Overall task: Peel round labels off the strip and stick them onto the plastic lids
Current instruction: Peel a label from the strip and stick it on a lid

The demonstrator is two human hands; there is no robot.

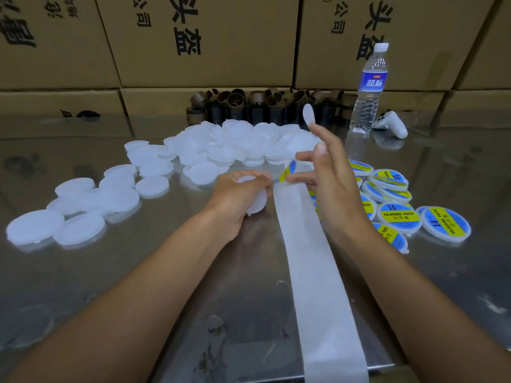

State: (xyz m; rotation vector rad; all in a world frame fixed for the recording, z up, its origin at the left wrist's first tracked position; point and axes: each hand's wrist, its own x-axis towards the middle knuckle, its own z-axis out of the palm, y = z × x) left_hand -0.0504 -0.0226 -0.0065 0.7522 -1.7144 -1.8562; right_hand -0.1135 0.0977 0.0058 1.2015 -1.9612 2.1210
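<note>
Steel table (pixel 138 272), stacked cartons (pixel 207 37) (printed)

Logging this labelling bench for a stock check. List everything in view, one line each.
Unlabelled plastic lids: large pile, too many to count, translucent white, table centre and left.
Labelled lids: about nine visible, blue and yellow SOLDERING PASTE labels, right of the strip.
Backing strip: one, white, running from the hands to the near table edge.
Round label: one, blue and yellow, being peeled at the strip's far end.
Water bottle: one, clear with blue label, far right.
Controller: one, white, beside the bottle.
Cardboard cores: a cluster, brown and black, behind the pile.
Cardboard boxes: stacked, brown, background.
Steel table: one, silver.
Left hand: holds a bare lid.
Right hand: grip on the label.
</note>
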